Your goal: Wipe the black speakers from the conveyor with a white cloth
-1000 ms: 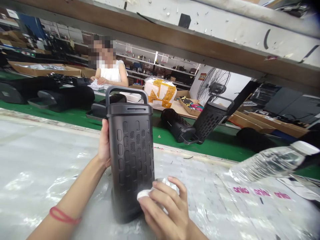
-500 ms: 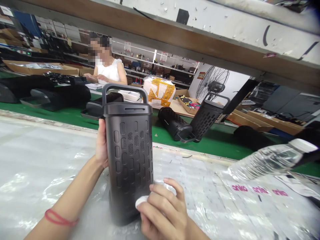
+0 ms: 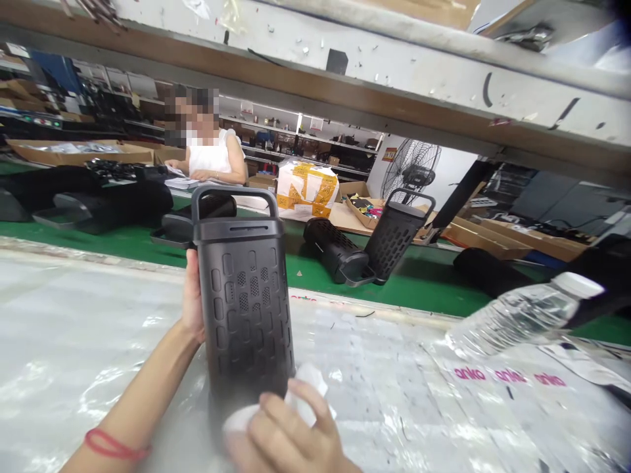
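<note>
A black portable speaker [image 3: 246, 295] with a handle on top stands upright in front of me, its casing covered in slot-shaped recesses. My left hand [image 3: 193, 295] grips its left side; most of the fingers are hidden behind it. At the lower front, my right hand [image 3: 290, 430] has its fingers bent around a white cloth or tissue [image 3: 240, 418], which lies against the casing. This hand is partly smeared by motion. A loose end of the white piece sticks out beyond the fingers.
On the green belt [image 3: 325, 282] lie more black speakers [image 3: 335, 253], one tilted [image 3: 398, 230]. A water bottle [image 3: 522, 315] leans at the right above the plastic-covered table [image 3: 384, 394]. A person [image 3: 211, 157] sits across the belt. An overhead shelf [image 3: 296, 85] crosses the top.
My right hand has moved left and down across the speaker's lower front with the white piece, more of which now shows. The left hand keeps its hold. The whole view has shifted slightly.
</note>
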Demonstrator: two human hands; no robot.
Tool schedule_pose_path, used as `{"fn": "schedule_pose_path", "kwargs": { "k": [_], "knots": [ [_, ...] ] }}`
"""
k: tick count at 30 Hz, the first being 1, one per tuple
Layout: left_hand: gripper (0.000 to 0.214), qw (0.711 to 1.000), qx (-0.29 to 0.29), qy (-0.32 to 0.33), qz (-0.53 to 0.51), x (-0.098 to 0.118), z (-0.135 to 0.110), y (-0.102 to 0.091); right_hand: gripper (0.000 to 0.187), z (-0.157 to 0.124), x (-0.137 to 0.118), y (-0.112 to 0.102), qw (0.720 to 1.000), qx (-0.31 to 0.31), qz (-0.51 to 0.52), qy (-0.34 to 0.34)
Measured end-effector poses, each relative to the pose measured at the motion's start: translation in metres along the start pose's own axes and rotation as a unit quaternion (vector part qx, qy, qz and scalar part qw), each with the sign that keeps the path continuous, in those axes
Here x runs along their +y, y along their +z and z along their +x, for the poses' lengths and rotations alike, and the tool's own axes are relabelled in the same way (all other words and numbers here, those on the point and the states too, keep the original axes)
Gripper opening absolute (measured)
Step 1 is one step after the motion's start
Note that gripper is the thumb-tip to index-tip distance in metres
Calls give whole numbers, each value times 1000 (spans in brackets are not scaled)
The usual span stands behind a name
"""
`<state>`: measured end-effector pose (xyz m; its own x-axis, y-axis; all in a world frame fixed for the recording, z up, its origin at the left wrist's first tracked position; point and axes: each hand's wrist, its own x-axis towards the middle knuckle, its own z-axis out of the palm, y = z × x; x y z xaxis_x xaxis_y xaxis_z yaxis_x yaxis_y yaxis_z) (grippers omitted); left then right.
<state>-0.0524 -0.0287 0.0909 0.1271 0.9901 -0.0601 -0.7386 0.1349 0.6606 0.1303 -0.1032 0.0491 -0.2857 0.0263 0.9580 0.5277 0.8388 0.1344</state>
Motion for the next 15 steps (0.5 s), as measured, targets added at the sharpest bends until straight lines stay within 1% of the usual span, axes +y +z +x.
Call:
{"fn": "schedule_pose_path", "kwargs": {
  "k": [1, 4, 6, 8, 9, 10, 13, 15],
  "knots": [
    [109, 1000, 0, 0, 1, 0, 0, -1, 29, 0, 0, 0, 1000, 0, -3, -1],
    [104, 1000, -11, 10, 1, 1, -1, -4, 20, 3, 1, -3, 998, -16, -8, 59],
    [101, 1000, -20, 7, 2, 1, -1, -6, 20, 5, 2, -6, 999, -28, -5, 47],
    [100, 1000, -29, 1, 3, 0, 0, -8, 25, 6, 5, -8, 1000, -23, -1, 3],
    [99, 999, -32, 1, 2, 0, 0, -8, 26, 7, 8, -10, 1000, -25, -5, 6],
    [98, 999, -35, 4, 0, 0, 0, -7, 24, 6, 14, -11, 999, -29, -15, 30],
    [93, 999, -39, 12, -7, 0, -1, -5, 16, 5, 37, -18, 989, -51, -38, 131],
    [91, 999, -42, 14, -11, 0, -1, -4, 15, 3, 51, -22, 984, -55, -38, 167]
  ]
}}
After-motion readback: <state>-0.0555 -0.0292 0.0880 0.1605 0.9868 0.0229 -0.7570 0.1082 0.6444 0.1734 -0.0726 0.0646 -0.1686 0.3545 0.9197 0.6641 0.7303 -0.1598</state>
